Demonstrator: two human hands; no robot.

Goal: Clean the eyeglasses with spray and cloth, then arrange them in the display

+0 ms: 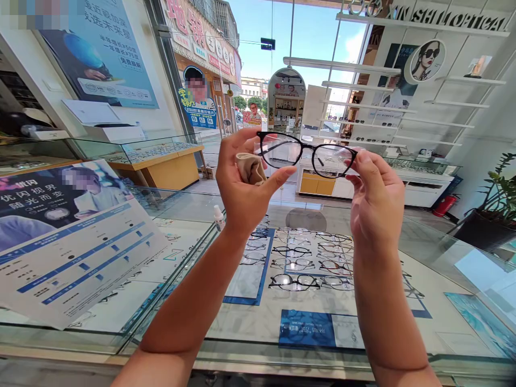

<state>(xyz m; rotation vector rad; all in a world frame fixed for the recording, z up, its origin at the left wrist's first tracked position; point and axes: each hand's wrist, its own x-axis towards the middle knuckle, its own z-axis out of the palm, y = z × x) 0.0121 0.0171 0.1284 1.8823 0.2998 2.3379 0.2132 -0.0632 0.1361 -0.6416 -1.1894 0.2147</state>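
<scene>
I hold up a pair of black-framed glasses (308, 153) at chest height over a glass display counter (250, 333). My right hand (377, 196) pinches the right end of the frame at the hinge. My left hand (244, 183) has its fingers curled round a beige cleaning cloth (250, 167), with the thumb and forefinger close to the left lens; whether they touch the frame I cannot tell.
Several pairs of glasses (300, 263) lie in rows inside the counter below my arms. A small white bottle (219, 217) stands on the glass near my left wrist. A blue printed poster (68, 236) lies at the left. A potted plant (489, 215) stands at the right; wall shelves (363, 102) behind.
</scene>
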